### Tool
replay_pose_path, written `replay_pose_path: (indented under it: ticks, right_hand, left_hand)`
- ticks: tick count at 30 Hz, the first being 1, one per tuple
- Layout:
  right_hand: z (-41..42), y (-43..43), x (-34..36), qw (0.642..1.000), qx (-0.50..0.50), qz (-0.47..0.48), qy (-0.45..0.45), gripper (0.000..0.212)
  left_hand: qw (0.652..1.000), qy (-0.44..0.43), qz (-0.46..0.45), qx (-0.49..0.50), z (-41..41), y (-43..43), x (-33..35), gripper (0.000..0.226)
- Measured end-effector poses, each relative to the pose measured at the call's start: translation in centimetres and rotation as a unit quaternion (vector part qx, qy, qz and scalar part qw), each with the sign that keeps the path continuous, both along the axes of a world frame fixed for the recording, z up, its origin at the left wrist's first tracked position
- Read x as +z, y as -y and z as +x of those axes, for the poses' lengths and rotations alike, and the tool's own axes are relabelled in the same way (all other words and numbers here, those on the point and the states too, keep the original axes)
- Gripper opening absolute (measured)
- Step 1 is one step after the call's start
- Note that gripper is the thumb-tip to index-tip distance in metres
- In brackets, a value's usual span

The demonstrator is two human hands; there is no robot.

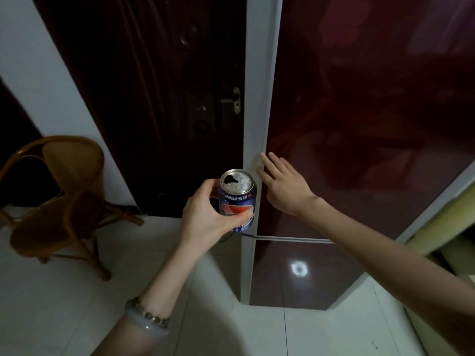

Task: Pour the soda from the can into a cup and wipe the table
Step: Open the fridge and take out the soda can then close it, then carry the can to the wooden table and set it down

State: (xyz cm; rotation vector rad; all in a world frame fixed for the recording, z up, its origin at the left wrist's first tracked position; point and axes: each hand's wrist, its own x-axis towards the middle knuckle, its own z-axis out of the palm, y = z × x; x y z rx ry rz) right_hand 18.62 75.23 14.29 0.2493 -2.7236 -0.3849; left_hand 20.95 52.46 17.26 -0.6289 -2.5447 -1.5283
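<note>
My left hand (205, 214) grips a blue soda can (237, 196) upright in front of me, thumb across its logo. The can's silver top shows an open mouth. My right hand (282, 183) lies flat with straight fingers against the dark red fridge door (359, 124), fingertips at its left edge beside the white side panel (257, 98). No cup, cloth or table is in view.
A dark entry door (167, 98) with a brass handle (235, 100) stands left of the fridge. A rattan chair (59, 196) sits on the white tiled floor (257, 330) at the left. A yellowish counter edge (449, 227) shows at the right.
</note>
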Motion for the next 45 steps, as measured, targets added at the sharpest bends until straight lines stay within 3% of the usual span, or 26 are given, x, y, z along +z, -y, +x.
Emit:
replay_pose_path:
  ticks: [3, 7, 10, 14, 20, 28, 45]
  right_hand:
    - [2.6, 2.1, 1.2, 0.964, 0.001, -0.252, 0.088, 0.065]
    - [7.6, 4.9, 2.0, 0.874, -0.023, -0.478, 0.087, 0.053]
    - [11.5, 7.1, 1.2, 0.793, -0.062, -0.602, 0.072, 0.046]
    - [16.6, 9.8, -0.6, 0.715, -0.111, -0.69, 0.024, 0.044]
    - [24.6, 12.9, -3.0, 0.651, -0.225, -0.721, -0.082, 0.039]
    - [37.9, 16.3, -4.5, 0.573, -0.367, -0.706, -0.196, 0.048]
    - [71.3, 33.2, -5.1, 0.43, -0.532, -0.624, -0.378, 0.058]
  left_hand:
    - [0.999, -0.001, 0.006, -0.032, -0.6, 0.5, -0.2, 0.057]
    - [0.996, -0.001, 0.006, -0.088, -0.7, 0.7, -0.6, 0.055]
    - [0.99, 0.002, -0.001, -0.14, -0.3, 0.7, -1.4, 0.057]
    - [0.976, 0.007, -0.016, -0.219, 1.8, 0.2, -2.9, 0.066]
    - [0.938, 0.01, -0.013, -0.346, 7.4, -1.5, -5.2, 0.067]
    - [0.845, 0.054, -0.014, -0.531, 18.3, -4.1, -7.8, 0.068]
    - [0.674, 0.062, -0.03, -0.736, 53.7, 2.9, -9.0, 0.062]
